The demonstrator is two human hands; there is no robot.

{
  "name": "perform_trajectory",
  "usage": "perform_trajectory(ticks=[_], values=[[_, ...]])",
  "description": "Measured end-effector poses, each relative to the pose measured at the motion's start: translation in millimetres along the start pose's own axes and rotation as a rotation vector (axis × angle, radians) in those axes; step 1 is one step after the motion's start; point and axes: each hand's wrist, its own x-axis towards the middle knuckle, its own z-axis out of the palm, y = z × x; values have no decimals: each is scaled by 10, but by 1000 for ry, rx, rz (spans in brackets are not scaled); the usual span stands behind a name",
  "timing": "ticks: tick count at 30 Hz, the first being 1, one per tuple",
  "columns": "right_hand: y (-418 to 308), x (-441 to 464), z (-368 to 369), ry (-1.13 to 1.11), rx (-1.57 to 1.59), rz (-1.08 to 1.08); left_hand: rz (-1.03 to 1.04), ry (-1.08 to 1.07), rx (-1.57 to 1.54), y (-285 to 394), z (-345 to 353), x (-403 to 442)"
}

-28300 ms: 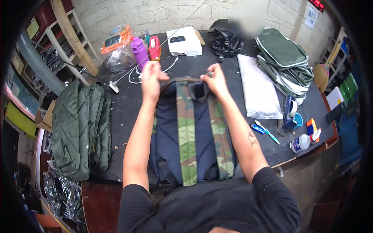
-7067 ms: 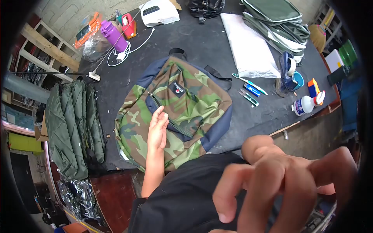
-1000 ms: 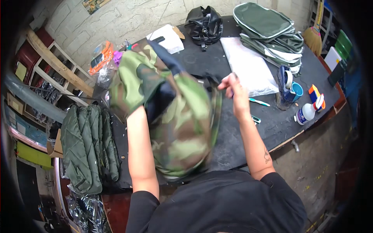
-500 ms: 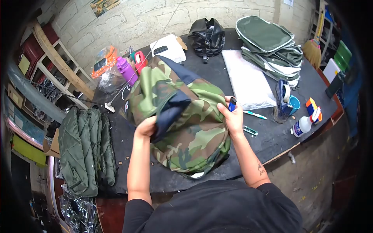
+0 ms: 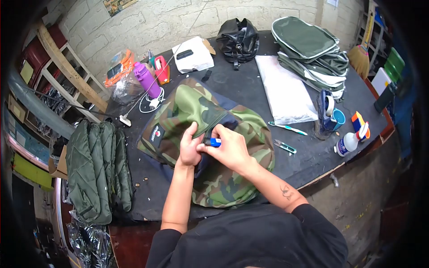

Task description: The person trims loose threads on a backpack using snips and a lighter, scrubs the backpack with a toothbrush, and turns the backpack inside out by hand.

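A camouflage bag (image 5: 243,127) with dark blue panels and a small black label (image 5: 155,135) lies on the black table in front of me. My left hand (image 5: 191,149) grips its fabric by the zipper edge, thumb upward and most fingers hidden. Close against it, my right hand (image 5: 232,149) holds a small blue lighter (image 5: 215,142) over the middle of the bag. The lighter's tip is hidden, and I cannot make out a flame.
Green quilted pieces (image 5: 89,174) hang at the table's left edge. Behind the bag stand a purple bottle (image 5: 146,80) and a red tape dispenser (image 5: 161,71). To the right lie a white packet (image 5: 288,91), a toothbrush (image 5: 290,128), thread snips (image 5: 285,146) and a spray bottle (image 5: 348,144).
My right hand has brought the lighter left from the bag's right side to its middle. The lifted flap has come down, the bag lies flatter, and my left hand has shifted right.
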Motion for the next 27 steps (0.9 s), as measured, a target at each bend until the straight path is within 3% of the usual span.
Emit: perform_trajectory(ticks=[3, 6, 10, 12, 14, 16, 18, 20, 23, 25, 27], values=[[175, 29, 107, -52, -13, 51, -56, -171, -110, 129, -31, 50], [175, -130, -27, -56, 77, -252, 45, -54, -236, 457, -237, 2], [22, -315, 137, -66, 78, -333, -49, -278, -286, 512, -175, -200], [-5, -357, 214, -63, 63, -352, -340, -120, 157, 239, -291, -331], [-10, -382, 241, -51, 19, -394, -293, -96, 302, 200, -154, -331], [-37, -394, 107, -120, 57, -381, -191, -46, 588, 170, -49, -356], [-86, -293, -115, -242, 140, -378, -195, -19, 505, 125, -142, -397], [-27, -51, -355, -80, 233, -342, -198, 33, 339, 90, -240, -459], [170, 333, -559, 61, 73, -223, -189, -4, 299, 119, -194, -526], [396, 528, -548, -178, 177, -176, -179, -27, 278, 139, -155, -520], [561, 686, -392, -170, 103, -147, -139, -10, 312, 137, -122, -519]])
